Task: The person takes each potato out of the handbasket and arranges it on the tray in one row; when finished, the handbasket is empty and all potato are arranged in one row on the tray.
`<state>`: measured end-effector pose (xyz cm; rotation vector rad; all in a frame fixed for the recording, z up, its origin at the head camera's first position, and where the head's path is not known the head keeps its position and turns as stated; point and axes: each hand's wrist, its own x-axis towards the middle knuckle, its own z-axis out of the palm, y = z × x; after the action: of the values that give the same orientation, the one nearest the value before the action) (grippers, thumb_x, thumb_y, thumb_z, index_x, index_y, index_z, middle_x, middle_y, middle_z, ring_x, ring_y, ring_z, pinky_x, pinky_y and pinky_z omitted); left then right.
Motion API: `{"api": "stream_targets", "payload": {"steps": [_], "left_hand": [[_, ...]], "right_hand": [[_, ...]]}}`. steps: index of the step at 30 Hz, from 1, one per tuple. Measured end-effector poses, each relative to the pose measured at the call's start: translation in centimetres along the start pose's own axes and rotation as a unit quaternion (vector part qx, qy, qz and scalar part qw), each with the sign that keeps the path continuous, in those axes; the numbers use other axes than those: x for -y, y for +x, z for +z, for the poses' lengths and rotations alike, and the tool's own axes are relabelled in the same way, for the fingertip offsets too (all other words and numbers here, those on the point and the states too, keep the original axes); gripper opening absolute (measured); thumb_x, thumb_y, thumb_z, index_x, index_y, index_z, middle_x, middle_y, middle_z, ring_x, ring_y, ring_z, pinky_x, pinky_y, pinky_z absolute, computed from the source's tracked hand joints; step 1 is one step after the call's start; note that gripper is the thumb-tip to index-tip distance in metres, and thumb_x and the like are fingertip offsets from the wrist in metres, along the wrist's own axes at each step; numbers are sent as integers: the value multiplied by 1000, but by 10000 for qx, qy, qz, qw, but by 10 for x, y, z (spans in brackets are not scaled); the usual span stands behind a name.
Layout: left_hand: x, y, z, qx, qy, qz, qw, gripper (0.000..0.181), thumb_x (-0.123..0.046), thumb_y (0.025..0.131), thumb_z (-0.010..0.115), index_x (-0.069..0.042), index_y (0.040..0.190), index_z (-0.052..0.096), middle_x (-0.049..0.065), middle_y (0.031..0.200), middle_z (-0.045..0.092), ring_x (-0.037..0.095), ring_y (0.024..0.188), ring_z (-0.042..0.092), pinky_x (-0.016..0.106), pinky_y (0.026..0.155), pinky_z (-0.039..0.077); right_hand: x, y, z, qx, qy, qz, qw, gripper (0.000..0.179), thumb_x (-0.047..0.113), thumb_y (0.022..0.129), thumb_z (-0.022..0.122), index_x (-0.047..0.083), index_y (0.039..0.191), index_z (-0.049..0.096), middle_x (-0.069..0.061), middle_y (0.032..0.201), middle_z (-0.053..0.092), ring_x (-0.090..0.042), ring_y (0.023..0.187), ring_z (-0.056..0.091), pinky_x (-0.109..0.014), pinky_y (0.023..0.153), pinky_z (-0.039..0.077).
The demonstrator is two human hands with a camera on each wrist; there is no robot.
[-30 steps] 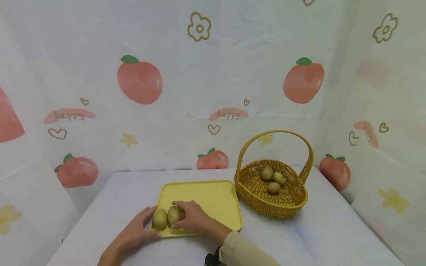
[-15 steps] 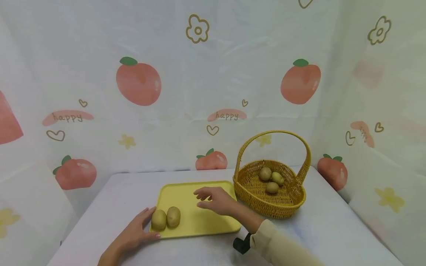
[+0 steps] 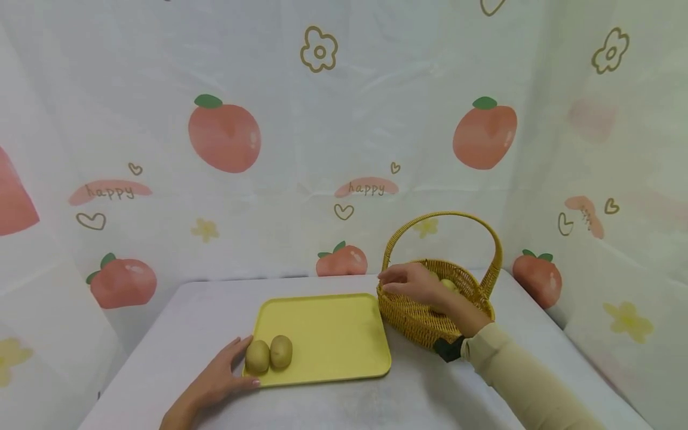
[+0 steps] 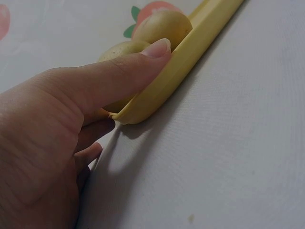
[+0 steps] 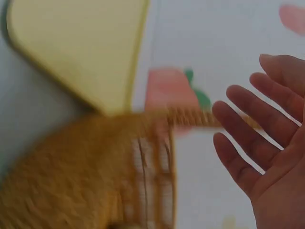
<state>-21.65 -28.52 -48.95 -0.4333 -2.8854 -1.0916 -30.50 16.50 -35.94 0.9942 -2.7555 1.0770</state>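
Observation:
My left hand (image 3: 219, 375) holds the near left corner of a yellow tray (image 3: 335, 337). In the left wrist view its thumb (image 4: 138, 64) lies along the rim while the fingers reach round the corner. Two potatoes, one (image 3: 257, 356) at the corner and another (image 3: 281, 352) just right of it, sit side by side on the tray. Over the left side of a wicker basket (image 3: 414, 325) hovers my right hand (image 3: 412, 283), holding nothing; its fingers (image 5: 248, 129) are spread and relaxed in the right wrist view. Potatoes (image 3: 449, 285) in the basket are partly hidden behind that hand and forearm.
The basket's tall arched handle (image 3: 448, 214) rises above the right hand. Tray and basket stand close together on a white-covered table (image 3: 215, 310). A fruit-printed white curtain (image 3: 290, 131) encloses the back and sides.
The right hand has let go of the right potato on the tray and moved right, across the tray to above the basket. The left hand has stayed at the tray corner.

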Motion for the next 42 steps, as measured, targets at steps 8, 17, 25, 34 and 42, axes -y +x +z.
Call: {"api": "stream_targets", "payload": {"steps": [8,17,25,34,42], "left_hand": [[-1,-1,-1,50,-74,-154,9998,98,-38,69,86,3,145,40,37,146,30,56,134,24,70,105,19],[-1,0,1,23,-65,-195,9998,99,-40,68,86,1,145,40,35,147,31,55,135,25,69,106,19],[-1,-1,0,-52,-19,-166,9998,101,-40,67,87,1,146,40,36,146,31,54,135,26,68,106,20],[-2,0,0,33,-87,-350,9993,102,-43,66,86,-1,146,40,35,148,29,54,135,25,69,106,19],[-2,1,1,6,-118,-439,9990,104,-46,64,86,-1,146,40,34,148,30,54,135,25,69,107,19]], "right_hand": [[-44,-1,-38,3,-175,836,9963,34,19,96,63,-1,124,63,-16,117,66,-33,110,61,-49,91,50],[-86,-2,-45,-235,-528,1551,9862,39,24,98,59,-3,126,59,-25,122,60,-45,115,53,-56,92,47],[-116,-4,-34,124,-413,2196,9746,39,20,98,58,1,132,57,-28,137,48,-49,123,45,-58,95,43],[-136,-1,-13,445,-593,2436,9670,51,18,82,76,7,128,57,-20,119,57,-35,100,56,-47,77,50],[-124,5,-16,461,-427,2262,9720,55,12,82,76,3,131,55,-19,120,58,-34,101,57,-47,79,50]]}}
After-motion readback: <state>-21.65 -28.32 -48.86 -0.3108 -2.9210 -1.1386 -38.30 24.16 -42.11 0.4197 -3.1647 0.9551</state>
